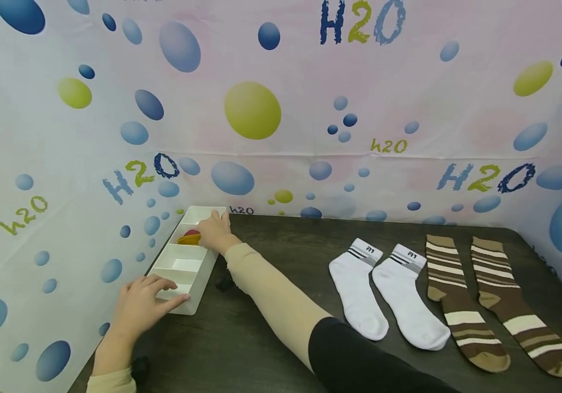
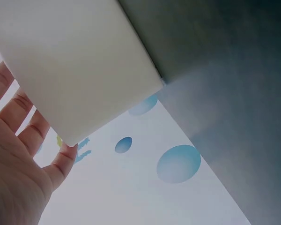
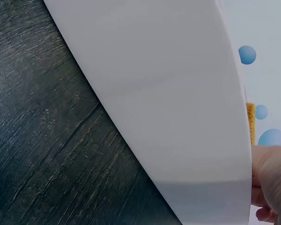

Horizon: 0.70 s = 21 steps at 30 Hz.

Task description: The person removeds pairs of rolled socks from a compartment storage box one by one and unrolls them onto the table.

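A long white box (image 1: 204, 278) with several compartments stands along the left side of the dark table. One far compartment holds a folded mustard-yellow knitted piece (image 1: 189, 239) and a red piece (image 1: 192, 232). My right hand (image 1: 216, 233) reaches in beside them, over the box's right wall. Only a strip of yellow knit (image 3: 251, 123) shows above the wall in the right wrist view, and the fingertips are mostly hidden, so I cannot tell whether they pinch anything. My left hand (image 1: 140, 305) lies at the box's near end, spread fingers (image 2: 35, 129) reaching over its rim, thumb apart from them.
A pair of white ankle socks, one left (image 1: 359, 295) and one right (image 1: 410, 300), lies flat at centre right. Beside them are two long brown striped socks (image 1: 462, 305). A bubble-print backdrop (image 1: 300, 109) rises behind the table and along its left side.
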Tool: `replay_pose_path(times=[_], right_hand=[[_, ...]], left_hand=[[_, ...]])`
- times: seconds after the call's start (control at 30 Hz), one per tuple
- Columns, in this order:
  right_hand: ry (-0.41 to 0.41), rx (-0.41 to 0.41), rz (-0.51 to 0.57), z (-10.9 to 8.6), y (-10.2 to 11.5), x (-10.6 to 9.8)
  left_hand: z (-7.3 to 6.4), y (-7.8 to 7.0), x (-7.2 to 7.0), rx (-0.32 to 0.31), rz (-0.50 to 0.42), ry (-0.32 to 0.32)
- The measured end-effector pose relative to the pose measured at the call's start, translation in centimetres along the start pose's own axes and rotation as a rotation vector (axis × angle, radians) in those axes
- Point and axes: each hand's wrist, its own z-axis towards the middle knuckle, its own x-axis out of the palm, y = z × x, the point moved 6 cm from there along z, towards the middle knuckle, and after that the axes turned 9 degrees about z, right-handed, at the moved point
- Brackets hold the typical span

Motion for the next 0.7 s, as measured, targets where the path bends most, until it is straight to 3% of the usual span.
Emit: replay_pose_path(times=[0.27,0.7], right_hand=[[-0.036,-0.042,-0.036,-0.2,0.2,-0.3],[-0.172,-0.204,-0.186,-1.1,0.9,-1.4]], left_hand=[[0.0,-0.1,-0.1,-0.007,-0.019,0.026],[-0.1,-0.3,0.0,-0.004,-0.016,0.016]])
